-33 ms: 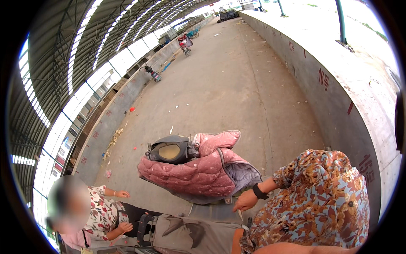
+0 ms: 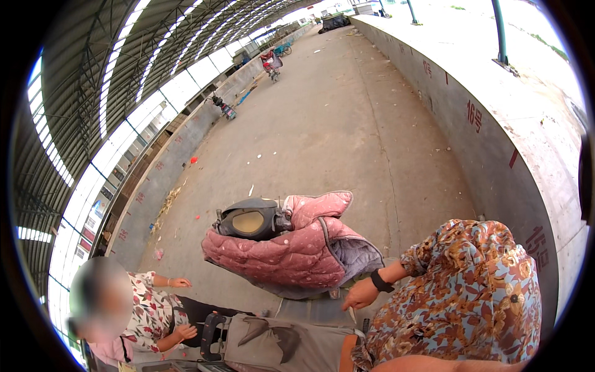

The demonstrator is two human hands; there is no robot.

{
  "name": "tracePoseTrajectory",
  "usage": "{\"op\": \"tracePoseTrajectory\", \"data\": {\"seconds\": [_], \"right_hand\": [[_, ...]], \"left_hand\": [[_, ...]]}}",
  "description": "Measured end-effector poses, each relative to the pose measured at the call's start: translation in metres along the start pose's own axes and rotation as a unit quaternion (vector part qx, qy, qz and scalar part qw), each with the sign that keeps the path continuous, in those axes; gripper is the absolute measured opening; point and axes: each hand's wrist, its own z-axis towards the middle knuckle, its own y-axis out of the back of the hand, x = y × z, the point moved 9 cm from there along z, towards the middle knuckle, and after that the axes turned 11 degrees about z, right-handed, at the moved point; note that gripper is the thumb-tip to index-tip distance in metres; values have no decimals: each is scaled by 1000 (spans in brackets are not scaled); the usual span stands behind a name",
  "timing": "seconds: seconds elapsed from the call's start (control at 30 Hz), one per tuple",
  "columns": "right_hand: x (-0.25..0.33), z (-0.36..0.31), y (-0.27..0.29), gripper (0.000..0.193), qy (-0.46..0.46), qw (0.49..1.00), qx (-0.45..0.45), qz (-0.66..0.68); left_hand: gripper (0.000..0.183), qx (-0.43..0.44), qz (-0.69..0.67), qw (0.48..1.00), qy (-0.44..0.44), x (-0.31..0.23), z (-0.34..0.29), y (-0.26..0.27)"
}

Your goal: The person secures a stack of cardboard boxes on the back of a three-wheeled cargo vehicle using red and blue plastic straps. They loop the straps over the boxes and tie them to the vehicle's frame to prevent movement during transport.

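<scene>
Beside the right end of a scooter's footboard (image 2: 310, 312), my right hand (image 2: 361, 293) hangs with its fingers pinched together, a black band on its wrist. Something thin and pale shows just below the fingers; I cannot make out what it is. A puffy brown-and-blue flowered sleeve (image 2: 471, 279) covers my upper arm. Below the hand lies the scooter's grey-covered seat (image 2: 297, 347) with a dark, torn-looking patch. A pink quilted wind cover (image 2: 279, 260) drapes over the scooter's front, around the dark instrument panel (image 2: 248, 222). My left hand does not show.
At the left, a person in a white flowered top (image 2: 145, 310) stands near the seat's black grab rail (image 2: 212, 335), both hands raised to waist height. Low concrete walls (image 2: 489, 142) flank the dusty floor. Farther off stand a parked scooter (image 2: 224, 108) and a red one (image 2: 271, 65).
</scene>
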Motion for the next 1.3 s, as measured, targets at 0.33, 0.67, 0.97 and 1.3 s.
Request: {"op": "tracePoseTrajectory", "data": {"seconds": [0.33, 0.67, 0.97, 1.3], "right_hand": [[2, 0, -21, 33, -1, 999, 28, 16], [-2, -9, -41, 35, 3, 999, 36, 8], [-20, -74, -76, 38, -115, 985, 121, -40], [-81, -214, -131, 43, -238, 961, 127, -56]], "left_hand": [[53, -4, -13, 1000, -17, -12, 0, 0], [52, -11, -39, 998, -50, -25, 0, 3], [50, -18, -101, 989, -107, -39, -11, 2], [49, 1, -161, 972, -170, -60, -31, 1]]}}
